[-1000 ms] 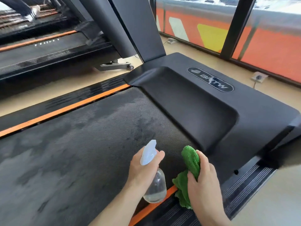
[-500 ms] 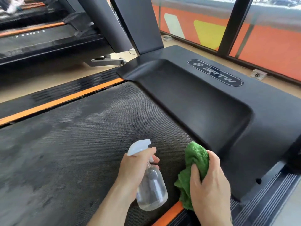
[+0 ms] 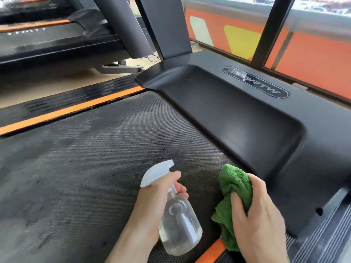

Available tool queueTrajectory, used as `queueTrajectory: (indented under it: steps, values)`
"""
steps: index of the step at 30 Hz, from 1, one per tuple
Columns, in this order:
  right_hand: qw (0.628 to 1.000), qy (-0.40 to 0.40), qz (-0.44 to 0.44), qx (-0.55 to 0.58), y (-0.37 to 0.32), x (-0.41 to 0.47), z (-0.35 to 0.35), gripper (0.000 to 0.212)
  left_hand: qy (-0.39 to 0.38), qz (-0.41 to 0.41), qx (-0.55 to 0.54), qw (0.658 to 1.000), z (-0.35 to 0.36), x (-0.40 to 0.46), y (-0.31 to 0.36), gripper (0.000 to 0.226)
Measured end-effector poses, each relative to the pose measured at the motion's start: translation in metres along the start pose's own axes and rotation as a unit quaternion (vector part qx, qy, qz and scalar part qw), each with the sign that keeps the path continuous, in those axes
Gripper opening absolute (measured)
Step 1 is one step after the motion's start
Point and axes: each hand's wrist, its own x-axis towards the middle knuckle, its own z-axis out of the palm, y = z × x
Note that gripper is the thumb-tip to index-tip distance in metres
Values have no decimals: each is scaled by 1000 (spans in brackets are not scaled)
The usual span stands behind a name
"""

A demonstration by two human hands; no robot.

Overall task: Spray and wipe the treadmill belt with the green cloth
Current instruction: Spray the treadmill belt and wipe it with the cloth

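Note:
The dark textured treadmill belt (image 3: 85, 168) fills the middle and left of the head view, with damp darker patches on it. My left hand (image 3: 153, 202) grips a clear spray bottle (image 3: 178, 226) with a white trigger head, its nozzle aimed up-left over the belt. My right hand (image 3: 256, 217) clutches a bunched green cloth (image 3: 233, 186) at the belt's near right corner, close to the black motor cover (image 3: 237, 118).
Orange side strips (image 3: 72, 109) run along both edges of the belt. The black upright post (image 3: 167, 25) rises at the top. A second treadmill (image 3: 47, 40) stands at the far left. Orange window panels (image 3: 313, 54) line the right.
The bottle's nozzle has tipped further left. Both hands have shifted slightly toward the motor cover, and the view has tilted so the treadmill sits lower and nearer.

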Motion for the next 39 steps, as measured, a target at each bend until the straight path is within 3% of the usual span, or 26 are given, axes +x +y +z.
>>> queueTrajectory:
  steps: [5, 9, 13, 16, 21, 26, 29, 32, 35, 39]
  values:
    - [1000, -7, -5, 0, 0, -2, -1, 48, -1, 21, 1, 1000, 1, -6, 0, 16]
    - [1000, -3, -13, 3, -3, -3, -1, 49, 7, 1, -29, 1000, -2, -7, 0, 36]
    - [1000, 2, -15, 17, -3, -4, -2, 51, -5, 5, -36, 999, -2, -12, 4, 21]
    - [998, -5, -6, 60, -5, -2, -5, 49, 4, -6, -40, 999, -4, -10, 2, 33]
    - [990, -23, 22, 141, -24, 23, -2, 39, 5, 7, -35, 999, -6, -11, 1, 26]
    - [992, -68, -32, 98, -50, 62, 25, 39, 22, 10, -34, 999, -7, -11, 0, 26]
    - [994, -34, -17, 107, -52, 72, 21, 35, 30, 4, -28, 999, -10, -8, 3, 21]
    - [989, 13, -3, 150, -50, 59, -10, 32, 48, 35, 46, 997, -16, -6, 8, 19]
    - [985, 38, -6, 166, -46, 36, -42, 35, 60, 125, 156, 978, -28, -19, 22, 14]
    - [992, 11, -28, 120, -30, 20, -49, 40, 85, 192, 272, 939, -37, -24, 30, 24]
